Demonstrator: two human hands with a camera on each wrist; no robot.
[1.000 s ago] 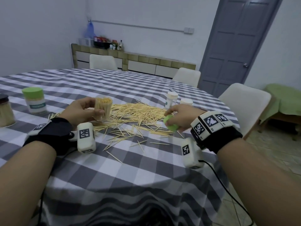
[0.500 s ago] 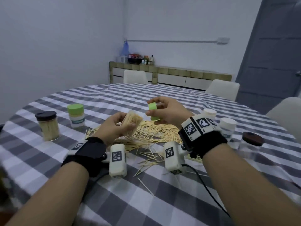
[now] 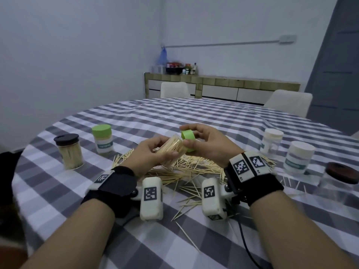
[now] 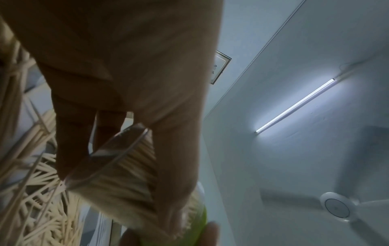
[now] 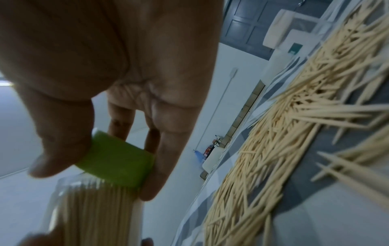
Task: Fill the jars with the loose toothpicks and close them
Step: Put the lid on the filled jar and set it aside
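My left hand (image 3: 155, 152) grips a clear jar (image 3: 171, 150) packed with toothpicks, tilted with its mouth toward the right. My right hand (image 3: 202, 140) pinches a green lid (image 3: 188, 135) between thumb and fingers, right at the jar's mouth. In the right wrist view the green lid (image 5: 115, 159) sits just above the jar's (image 5: 94, 208) open rim. The left wrist view shows the jar (image 4: 118, 174) from below, with my fingers round it. A pile of loose toothpicks (image 3: 186, 169) lies on the checked tablecloth (image 3: 97, 191) under both hands.
At the left stand a black-lidded jar (image 3: 69, 151) full of toothpicks and a green-lidded jar (image 3: 102, 138). At the right are two white-lidded jars (image 3: 272, 140) (image 3: 299, 157) and a brown-lidded clear jar (image 3: 339, 179). White chairs and a sideboard stand behind the table.
Both hands have risen off the table and come together. The right hand carried the green lid from the pile up to the mouth of the jar, which now tilts. The head view swung left.
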